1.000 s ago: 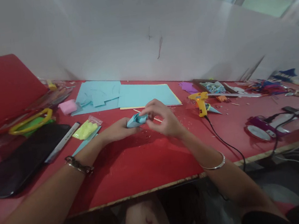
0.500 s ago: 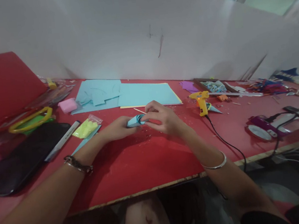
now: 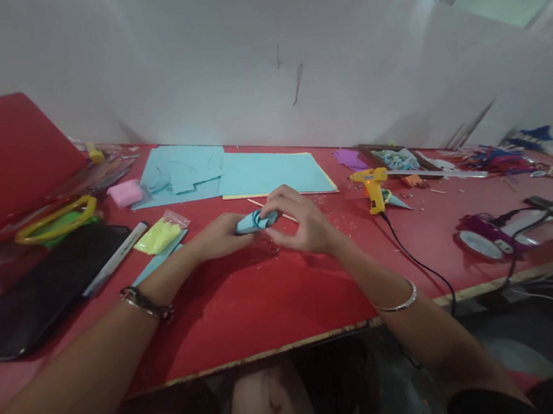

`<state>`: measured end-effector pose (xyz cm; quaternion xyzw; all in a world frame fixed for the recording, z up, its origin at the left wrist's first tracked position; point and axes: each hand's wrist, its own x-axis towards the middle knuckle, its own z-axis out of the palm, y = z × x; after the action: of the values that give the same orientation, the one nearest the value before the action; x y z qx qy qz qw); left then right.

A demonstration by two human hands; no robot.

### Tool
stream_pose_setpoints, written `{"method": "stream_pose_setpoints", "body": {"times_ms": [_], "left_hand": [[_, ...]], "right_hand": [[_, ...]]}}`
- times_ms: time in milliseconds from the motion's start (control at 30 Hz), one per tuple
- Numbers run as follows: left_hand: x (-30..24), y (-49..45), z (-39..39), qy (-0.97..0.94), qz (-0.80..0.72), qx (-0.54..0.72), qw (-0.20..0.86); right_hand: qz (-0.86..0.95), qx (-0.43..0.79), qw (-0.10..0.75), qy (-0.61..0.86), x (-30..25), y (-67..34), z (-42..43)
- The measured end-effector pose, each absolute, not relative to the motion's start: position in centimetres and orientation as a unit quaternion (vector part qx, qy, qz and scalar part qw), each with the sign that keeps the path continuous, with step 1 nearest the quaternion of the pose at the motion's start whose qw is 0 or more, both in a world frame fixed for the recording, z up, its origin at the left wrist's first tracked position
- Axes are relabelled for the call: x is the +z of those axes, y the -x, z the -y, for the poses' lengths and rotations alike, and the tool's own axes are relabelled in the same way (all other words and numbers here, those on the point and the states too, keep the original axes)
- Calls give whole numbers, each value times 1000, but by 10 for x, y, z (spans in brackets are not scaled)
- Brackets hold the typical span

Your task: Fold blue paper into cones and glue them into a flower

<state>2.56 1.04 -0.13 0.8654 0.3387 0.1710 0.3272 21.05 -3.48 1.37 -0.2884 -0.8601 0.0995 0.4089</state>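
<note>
A rolled piece of light-blue paper (image 3: 248, 223) lies between my two hands, above the red tabletop. My left hand (image 3: 220, 236) is wrapped round the roll's left end. My right hand (image 3: 298, 221) curves over the right end, with its thumb and fingertips on the loose inner edge of the paper. Behind the right fingers a thin wooden stick (image 3: 256, 203) shows in part on the table. Beyond the hands lie a stack of light-blue sheets (image 3: 272, 172) and some cut light-blue pieces (image 3: 192, 176).
A yellow glue gun (image 3: 374, 189) with a black cable stands right of my hands. On the left are a bag of yellow clay (image 3: 160, 236), a white marker (image 3: 116, 259), a black case (image 3: 49, 288) and a pink block (image 3: 125, 193). Further right sits a purple device (image 3: 494, 234).
My right fingers have shifted over the roll's right end, and the inner edge of the paper now sticks out further to the right. My left hand has hardly moved.
</note>
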Motion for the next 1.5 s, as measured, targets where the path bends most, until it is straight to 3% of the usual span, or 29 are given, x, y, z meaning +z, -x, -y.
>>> {"method": "stream_pose_setpoints", "body": {"times_ms": [567, 833, 1300, 1500], "left_hand": [[0, -25, -10, -877, -319, 186, 308], [1, -27, -9, -881, -263, 269, 287], [-8, -28, -9, -863, -251, 293, 328], [-3, -34, -3, -848, -272, 311, 330]], "right_hand": [[827, 171, 432, 317, 15, -208, 35], [786, 249, 462, 327, 13, -207, 35], [827, 150, 448, 305, 15, -197, 42], [848, 138, 394, 327, 9, -192, 39]]}}
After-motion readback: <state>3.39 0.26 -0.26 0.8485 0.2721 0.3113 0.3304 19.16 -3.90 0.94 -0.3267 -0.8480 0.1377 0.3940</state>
